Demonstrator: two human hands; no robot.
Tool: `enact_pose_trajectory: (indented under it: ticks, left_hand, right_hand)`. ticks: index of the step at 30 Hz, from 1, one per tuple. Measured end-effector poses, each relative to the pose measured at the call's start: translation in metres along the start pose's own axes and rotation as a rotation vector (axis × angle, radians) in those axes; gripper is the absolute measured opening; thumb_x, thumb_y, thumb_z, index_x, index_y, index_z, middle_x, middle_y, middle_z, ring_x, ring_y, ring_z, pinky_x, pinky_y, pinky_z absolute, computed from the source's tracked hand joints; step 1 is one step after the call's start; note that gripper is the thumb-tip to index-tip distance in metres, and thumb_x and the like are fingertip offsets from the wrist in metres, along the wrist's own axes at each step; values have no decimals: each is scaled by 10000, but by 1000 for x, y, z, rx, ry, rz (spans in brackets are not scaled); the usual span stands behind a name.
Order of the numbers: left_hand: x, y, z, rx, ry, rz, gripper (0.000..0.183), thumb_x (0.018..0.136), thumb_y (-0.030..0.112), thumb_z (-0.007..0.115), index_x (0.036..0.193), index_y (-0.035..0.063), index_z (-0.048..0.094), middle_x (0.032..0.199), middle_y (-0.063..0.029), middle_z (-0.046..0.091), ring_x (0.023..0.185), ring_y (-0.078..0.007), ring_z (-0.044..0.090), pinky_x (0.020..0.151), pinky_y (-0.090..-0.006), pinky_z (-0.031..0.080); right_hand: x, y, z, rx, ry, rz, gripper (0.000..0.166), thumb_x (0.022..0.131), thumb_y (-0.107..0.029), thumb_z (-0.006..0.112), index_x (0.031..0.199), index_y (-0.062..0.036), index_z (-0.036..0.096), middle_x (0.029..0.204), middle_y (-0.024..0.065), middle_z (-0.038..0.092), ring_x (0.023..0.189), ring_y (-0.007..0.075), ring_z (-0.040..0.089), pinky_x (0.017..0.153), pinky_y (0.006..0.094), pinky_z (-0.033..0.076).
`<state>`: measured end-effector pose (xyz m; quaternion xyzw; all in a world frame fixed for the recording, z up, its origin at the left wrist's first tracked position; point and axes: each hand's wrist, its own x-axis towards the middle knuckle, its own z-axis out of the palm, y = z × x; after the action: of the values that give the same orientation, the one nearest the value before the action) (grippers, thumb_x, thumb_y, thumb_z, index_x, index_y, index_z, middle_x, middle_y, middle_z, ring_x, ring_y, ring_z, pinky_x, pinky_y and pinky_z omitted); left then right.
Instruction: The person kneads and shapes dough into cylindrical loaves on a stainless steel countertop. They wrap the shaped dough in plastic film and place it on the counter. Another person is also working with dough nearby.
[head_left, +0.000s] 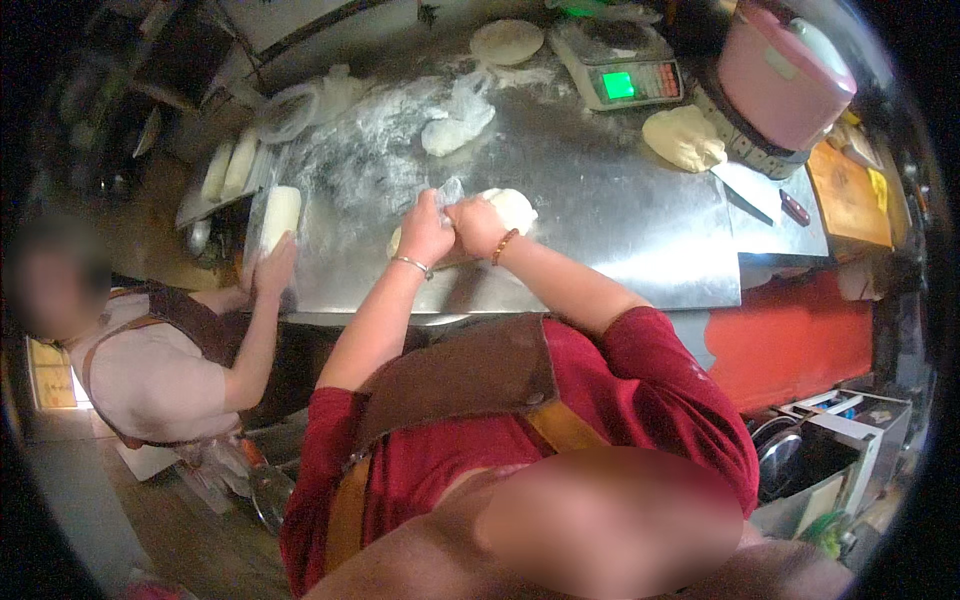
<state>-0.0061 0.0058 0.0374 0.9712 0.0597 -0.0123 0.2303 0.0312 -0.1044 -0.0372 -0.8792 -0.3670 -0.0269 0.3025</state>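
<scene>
My left hand (427, 232) and my right hand (478, 225) meet over a floury metal worktable (600, 202). Both have their fingers closed on a crumpled piece of clear plastic (450, 192), which shows between them. Just beyond my right hand rests a rounded lump of white dough (514, 210), partly covered by that hand. Another bit of dough (394, 241) peeks out at the left of my left hand, mostly hidden. Farther back lies a piece of dough (444, 138) with a clear plastic bag (472, 101) against it.
At left, a co-worker's hand (276, 264) touches a dough roll (283, 210). A digital scale (619, 75) and dough disc (507, 42) stand behind. On the right are dough (679, 139), a wide-bladed knife (750, 191), a pink container (780, 71) and a wooden board (847, 187).
</scene>
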Motion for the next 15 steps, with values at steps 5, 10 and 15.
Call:
enact_pose_trajectory:
  ticks: [5,10,15]
  left_hand:
    - [21,-48,31,-479,111,-20,309,744,75,500,1034,-31,488,981,-235,582,966,-365,551,821,-390,436]
    - [51,-49,33,-373,-148,-133,358,747,69,533,1085,-39,484,1000,-195,594,949,-279,574,797,-338,447]
    - [20,-27,4,-801,-182,-314,460,755,90,542,1178,-22,400,939,-142,594,863,-245,574,776,-345,448]
  right_hand:
    - [-15,-35,-45,-160,371,-136,608,566,-157,711,1107,-70,448,1002,147,549,959,337,512,845,426,404]
    - [-8,-43,-34,-73,84,126,696,552,-236,754,1120,-16,417,1025,153,525,996,321,485,863,404,389]
    - [5,-36,-26,-188,-127,150,496,606,-380,718,888,-31,506,784,126,613,777,283,602,738,399,446]
